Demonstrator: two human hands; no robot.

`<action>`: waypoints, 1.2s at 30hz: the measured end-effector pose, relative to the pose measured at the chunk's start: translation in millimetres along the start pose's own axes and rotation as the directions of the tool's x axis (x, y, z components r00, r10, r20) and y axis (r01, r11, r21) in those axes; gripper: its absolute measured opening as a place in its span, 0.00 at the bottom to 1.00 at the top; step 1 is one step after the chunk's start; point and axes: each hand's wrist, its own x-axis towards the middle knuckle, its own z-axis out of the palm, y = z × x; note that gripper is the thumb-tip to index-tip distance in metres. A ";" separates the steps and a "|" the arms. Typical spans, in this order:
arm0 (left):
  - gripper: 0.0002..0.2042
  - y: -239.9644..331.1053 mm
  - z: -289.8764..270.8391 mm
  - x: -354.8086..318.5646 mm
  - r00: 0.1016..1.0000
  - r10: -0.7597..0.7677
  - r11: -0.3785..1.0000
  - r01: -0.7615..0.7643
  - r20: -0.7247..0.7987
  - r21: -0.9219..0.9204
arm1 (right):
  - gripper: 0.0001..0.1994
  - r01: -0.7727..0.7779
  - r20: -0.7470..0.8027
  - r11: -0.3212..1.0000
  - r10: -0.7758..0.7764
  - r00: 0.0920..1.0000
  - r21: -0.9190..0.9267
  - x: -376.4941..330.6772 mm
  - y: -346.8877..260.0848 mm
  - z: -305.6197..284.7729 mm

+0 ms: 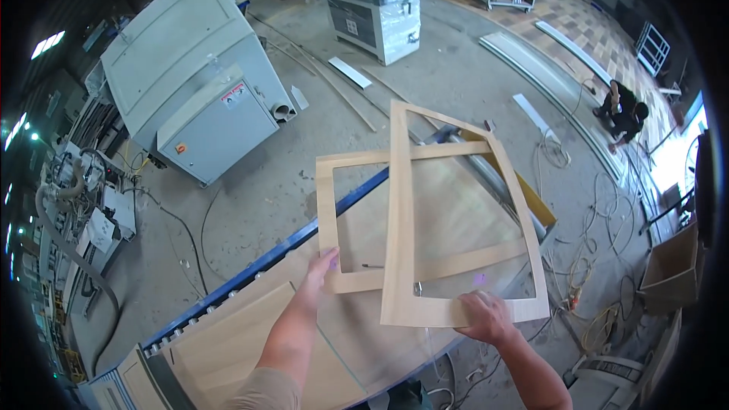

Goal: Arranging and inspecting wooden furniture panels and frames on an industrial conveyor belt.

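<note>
Two pale wooden rectangular frames with open centres are raised over a flat wooden panel (364,334). My left hand (323,272) is closed around the near left corner of the farther frame (326,209). Closer to me, the second frame (399,220) stands tilted and overlaps the first one. My right hand (487,316) grips the near rail of this second frame, fingers folded over its edge. A small dark thin object (372,266) shows through the farther frame's opening; its kind is unclear.
The panel rests on a roller conveyor with a blue side rail (266,258). At left stands a large grey machine cabinet (220,125); a wrapped machine (376,19) is farther off. Cables (585,266) and a cardboard box (672,269) lie right. A person (623,110) crouches at far right.
</note>
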 end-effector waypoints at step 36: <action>0.34 251.5 -322.2 -637.6 0.536 0.775 0.518 -0.235 0.335 -0.823 | 0.29 -0.413 -0.263 0.903 0.430 0.864 0.117 -18.1 -94.0 19.6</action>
